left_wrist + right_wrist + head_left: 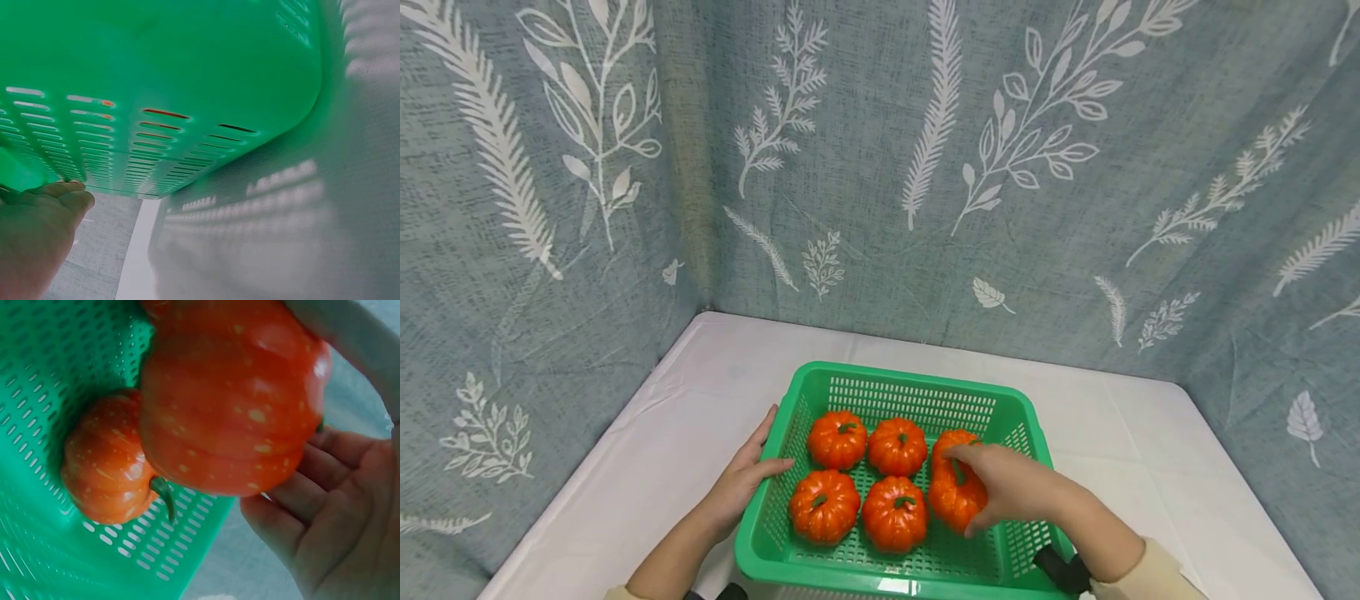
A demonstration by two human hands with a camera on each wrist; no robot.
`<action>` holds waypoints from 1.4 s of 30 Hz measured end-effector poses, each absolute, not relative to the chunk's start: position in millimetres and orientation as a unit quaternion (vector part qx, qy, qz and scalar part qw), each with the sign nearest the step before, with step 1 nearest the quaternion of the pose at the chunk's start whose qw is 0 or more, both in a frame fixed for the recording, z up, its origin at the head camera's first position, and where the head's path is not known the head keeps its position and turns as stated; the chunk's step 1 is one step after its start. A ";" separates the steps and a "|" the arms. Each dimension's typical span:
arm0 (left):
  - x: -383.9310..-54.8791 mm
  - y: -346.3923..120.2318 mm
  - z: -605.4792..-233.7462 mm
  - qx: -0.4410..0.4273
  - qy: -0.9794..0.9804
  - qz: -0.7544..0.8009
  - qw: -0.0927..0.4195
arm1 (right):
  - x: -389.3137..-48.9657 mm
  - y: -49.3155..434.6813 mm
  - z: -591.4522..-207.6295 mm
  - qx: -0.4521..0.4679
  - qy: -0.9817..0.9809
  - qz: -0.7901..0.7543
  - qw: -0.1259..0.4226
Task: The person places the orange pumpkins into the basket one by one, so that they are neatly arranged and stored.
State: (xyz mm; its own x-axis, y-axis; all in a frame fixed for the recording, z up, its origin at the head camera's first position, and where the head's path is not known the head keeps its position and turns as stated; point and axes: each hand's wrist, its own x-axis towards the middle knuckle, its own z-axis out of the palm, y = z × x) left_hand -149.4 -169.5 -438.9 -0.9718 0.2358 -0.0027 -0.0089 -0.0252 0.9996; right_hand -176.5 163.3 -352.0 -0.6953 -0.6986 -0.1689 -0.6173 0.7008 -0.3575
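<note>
My right hand (1015,479) is over the right side of a green plastic basket (891,575), gripping a small orange pumpkin (953,504) with a green stem. In the right wrist view this held pumpkin (231,400) is large and close, thumb on one side and fingers on the other. Another pumpkin (109,462) lies beyond it in the basket. My left hand (741,483) holds the basket's left rim, thumb over the edge and fingers along the outside. In the left wrist view that hand (47,222) is beside the slotted wall (187,81).
Several more pumpkins sit in the basket, among them a back-left one (837,439) and a front-middle one (895,517). The basket stands on a white-covered table (1120,433). Blue-grey curtains (865,167) with white leaf patterns hang along the back and sides.
</note>
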 end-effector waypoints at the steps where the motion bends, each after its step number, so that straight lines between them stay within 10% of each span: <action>1: -149.4 -169.5 -438.7 0.081 0.693 0.711 0.086 | -176.2 163.2 -352.0 -0.364 0.909 -0.132 0.158; 17: -147.7 -169.3 -437.1 0.093 0.687 0.715 0.092 | -176.9 157.8 -362.8 -0.365 0.886 -0.118 0.260; 42: -147.1 -167.7 -435.1 0.099 0.686 0.716 0.088 | -175.5 150.3 -370.4 -0.368 0.884 -0.083 0.276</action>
State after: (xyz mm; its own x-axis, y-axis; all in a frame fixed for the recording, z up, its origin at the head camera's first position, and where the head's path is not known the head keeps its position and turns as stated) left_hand -147.1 -167.7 -435.1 -0.9650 0.2612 0.0214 0.0102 -0.0439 0.9990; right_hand -175.5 150.3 -370.4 -0.5766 -0.6969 -0.4265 -0.6049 0.7150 -0.3505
